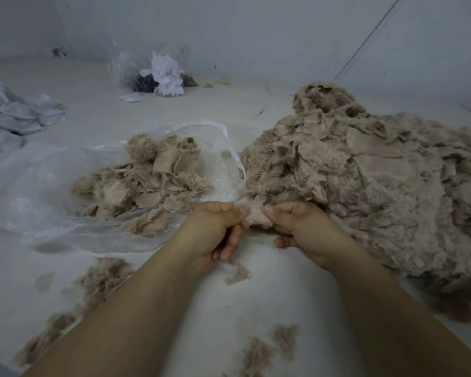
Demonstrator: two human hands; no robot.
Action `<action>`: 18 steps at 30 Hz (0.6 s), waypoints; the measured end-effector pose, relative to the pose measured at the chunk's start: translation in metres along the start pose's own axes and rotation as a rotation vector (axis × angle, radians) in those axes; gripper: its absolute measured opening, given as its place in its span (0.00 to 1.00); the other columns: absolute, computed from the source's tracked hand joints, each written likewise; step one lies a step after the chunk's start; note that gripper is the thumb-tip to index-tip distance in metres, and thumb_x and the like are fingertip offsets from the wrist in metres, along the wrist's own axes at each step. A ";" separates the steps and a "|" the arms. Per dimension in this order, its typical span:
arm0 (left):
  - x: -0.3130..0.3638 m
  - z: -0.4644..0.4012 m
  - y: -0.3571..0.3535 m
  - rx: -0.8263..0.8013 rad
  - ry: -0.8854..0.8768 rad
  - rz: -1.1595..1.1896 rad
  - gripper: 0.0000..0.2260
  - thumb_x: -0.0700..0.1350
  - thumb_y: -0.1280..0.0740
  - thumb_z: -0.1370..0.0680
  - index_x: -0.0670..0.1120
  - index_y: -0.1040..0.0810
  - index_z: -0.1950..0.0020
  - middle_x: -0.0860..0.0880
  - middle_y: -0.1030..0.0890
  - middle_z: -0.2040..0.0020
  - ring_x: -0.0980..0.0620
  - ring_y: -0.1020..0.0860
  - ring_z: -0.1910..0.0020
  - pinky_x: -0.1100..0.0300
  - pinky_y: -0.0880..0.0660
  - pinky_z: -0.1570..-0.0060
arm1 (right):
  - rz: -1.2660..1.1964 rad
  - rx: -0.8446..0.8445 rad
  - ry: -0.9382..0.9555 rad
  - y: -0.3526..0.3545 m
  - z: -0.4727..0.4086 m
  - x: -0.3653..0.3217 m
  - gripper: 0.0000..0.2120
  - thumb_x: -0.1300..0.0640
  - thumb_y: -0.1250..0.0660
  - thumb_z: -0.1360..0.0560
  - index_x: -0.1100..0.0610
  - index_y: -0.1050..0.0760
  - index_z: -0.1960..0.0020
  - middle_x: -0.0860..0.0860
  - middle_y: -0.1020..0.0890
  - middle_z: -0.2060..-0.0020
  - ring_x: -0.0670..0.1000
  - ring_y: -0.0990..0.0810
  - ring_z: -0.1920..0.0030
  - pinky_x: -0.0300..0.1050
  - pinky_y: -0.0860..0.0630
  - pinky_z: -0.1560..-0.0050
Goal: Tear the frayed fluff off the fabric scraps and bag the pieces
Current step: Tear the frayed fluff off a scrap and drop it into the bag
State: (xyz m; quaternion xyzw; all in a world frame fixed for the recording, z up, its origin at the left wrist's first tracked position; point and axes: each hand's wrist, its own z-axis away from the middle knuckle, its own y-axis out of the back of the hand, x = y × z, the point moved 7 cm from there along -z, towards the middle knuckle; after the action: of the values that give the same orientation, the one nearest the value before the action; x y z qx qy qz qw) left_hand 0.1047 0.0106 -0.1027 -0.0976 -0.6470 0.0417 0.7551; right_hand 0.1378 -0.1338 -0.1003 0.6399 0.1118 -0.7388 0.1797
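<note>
Fluff tufts (259, 355) nearest | left hand (215, 229), right hand (302, 227) fingers pinch scrap (254, 216) ends | scrap lies left-right

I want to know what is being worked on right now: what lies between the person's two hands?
In the head view, one small beige fabric scrap spans the gap, pinched by the left hand and the right hand.

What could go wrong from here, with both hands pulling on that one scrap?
1. The left hand and right hand pinch the scrap close together; the backing may rip, not only the fluff.
2. The clear bag lies flat with pieces spilling at its mouth, so a tossed scrap may miss.
3. Loose fluff tufts on the surface could mix into the unsorted pile.
</note>
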 end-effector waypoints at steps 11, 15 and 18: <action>0.002 0.001 0.000 -0.088 0.023 0.007 0.11 0.37 0.37 0.20 0.36 0.26 0.62 0.42 0.27 0.75 0.51 0.33 0.85 0.69 0.42 0.85 | 0.057 -0.016 0.006 0.002 0.000 -0.001 0.10 0.62 0.29 0.25 0.55 0.18 0.64 0.46 0.21 0.72 0.39 0.23 0.70 0.35 0.24 0.68; 0.011 0.000 0.002 0.014 -0.019 0.091 0.07 0.35 0.35 0.23 0.38 0.25 0.61 0.42 0.22 0.71 0.50 0.27 0.82 0.67 0.35 0.84 | 0.045 0.026 -0.005 0.006 -0.002 0.001 0.12 0.68 0.31 0.27 0.56 0.19 0.66 0.51 0.22 0.68 0.44 0.25 0.68 0.36 0.24 0.68; 0.034 -0.007 0.026 0.308 -0.258 0.370 0.05 0.34 0.40 0.18 0.41 0.27 0.45 0.41 0.17 0.52 0.48 0.17 0.68 0.59 0.23 0.74 | 0.044 0.076 -0.014 0.009 -0.004 0.002 0.16 0.67 0.33 0.27 0.52 0.16 0.67 0.54 0.20 0.63 0.45 0.25 0.65 0.37 0.24 0.68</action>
State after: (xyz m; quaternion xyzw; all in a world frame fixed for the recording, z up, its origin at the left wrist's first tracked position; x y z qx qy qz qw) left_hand 0.1186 0.0418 -0.0757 -0.0920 -0.6950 0.2889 0.6520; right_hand 0.1446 -0.1411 -0.1020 0.6433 0.0684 -0.7428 0.1724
